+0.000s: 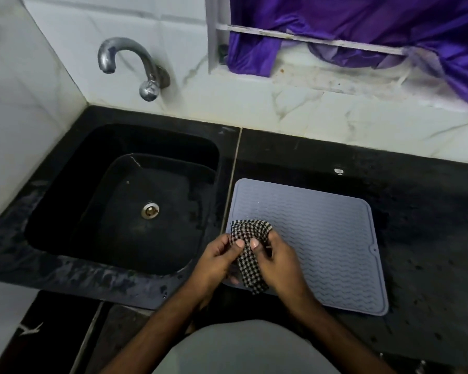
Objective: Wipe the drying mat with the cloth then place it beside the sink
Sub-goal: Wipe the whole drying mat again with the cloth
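A grey ribbed drying mat (322,238) lies flat on the black counter, just right of the sink (119,201). A black-and-white checked cloth (250,255) is bunched over the mat's left edge. My left hand (216,263) pinches the cloth from the left with thumb and fingers. My right hand (278,260) grips it from the right, thumb on top. A loose end of the cloth hangs down between my hands, near the mat's front left corner.
A black sink with a metal drain (150,210) sits at left under a curved metal tap (135,66). Black counter (422,233) stretches right of the mat. Purple fabric (362,28) hangs over the window ledge behind. White tiled walls stand behind and left.
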The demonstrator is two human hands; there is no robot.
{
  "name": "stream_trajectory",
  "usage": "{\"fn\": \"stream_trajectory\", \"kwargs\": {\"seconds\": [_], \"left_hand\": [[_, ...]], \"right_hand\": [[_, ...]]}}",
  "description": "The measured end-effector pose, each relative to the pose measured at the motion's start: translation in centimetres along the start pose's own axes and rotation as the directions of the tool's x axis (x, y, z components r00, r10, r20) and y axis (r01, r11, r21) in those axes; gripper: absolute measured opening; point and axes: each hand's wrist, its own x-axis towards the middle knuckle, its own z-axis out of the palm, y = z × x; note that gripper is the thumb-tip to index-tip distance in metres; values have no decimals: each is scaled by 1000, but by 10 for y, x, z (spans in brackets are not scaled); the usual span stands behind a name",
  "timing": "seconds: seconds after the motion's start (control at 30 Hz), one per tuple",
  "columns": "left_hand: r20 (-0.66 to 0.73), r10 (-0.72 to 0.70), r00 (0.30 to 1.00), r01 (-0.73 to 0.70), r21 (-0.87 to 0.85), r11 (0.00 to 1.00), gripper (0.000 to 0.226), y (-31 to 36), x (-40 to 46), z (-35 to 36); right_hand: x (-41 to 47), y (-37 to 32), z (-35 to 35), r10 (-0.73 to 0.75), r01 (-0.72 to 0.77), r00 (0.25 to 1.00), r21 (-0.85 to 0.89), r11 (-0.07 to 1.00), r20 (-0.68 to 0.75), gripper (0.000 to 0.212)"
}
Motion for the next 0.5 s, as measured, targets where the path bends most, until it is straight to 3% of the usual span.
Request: {"fn": "stream_trajectory", "kwargs": {"seconds": [0.07, 0.1, 0.13, 0.17, 0.2, 0.23, 0.33, 0.43, 0.5], "left_hand": [[-61, 10, 998, -15, -70, 997, 15, 2, 2, -2], [-74, 24, 997, -32, -103, 994, 16, 3, 4, -4], [-72, 44, 996, -51, -106, 993, 18, 4, 5, -7], [-51, 66, 996, -71, -86, 994, 20, 5, 6, -11], [-23, 83, 996, -84, -55, 995, 20, 6, 7, -14], [10, 97, 995, -97, 6, 995, 19, 7, 8, -18], [91, 136, 987, -152, 209, 966, 15, 8, 15, -29], [40, 62, 997, -70, 220, 973, 30, 11, 23, -38], [-26, 178, 984, -143, 493, 858, 29, 9, 35, -52]], "right_hand": [[-4, -7, 6, 48, -51, 998, 87, 995, 33, 27], [-4, -12, 8, 112, -126, 991, 226, 966, 73, 28], [-4, -18, 10, 192, -244, 968, 423, 873, 161, 30], [-3, -23, 10, 252, -389, 919, 593, 705, 304, 33], [-3, -26, 10, 266, -514, 856, 674, 530, 444, 37], [-4, -29, 10, 255, -594, 802, 678, 433, 540, 40], [-8, -28, 14, 228, -635, 765, 647, 422, 602, 36], [2, -21, 19, 340, -644, 765, 636, 425, 547, 33], [18, -18, 17, 404, -608, 793, 635, 477, 456, 34]]}}
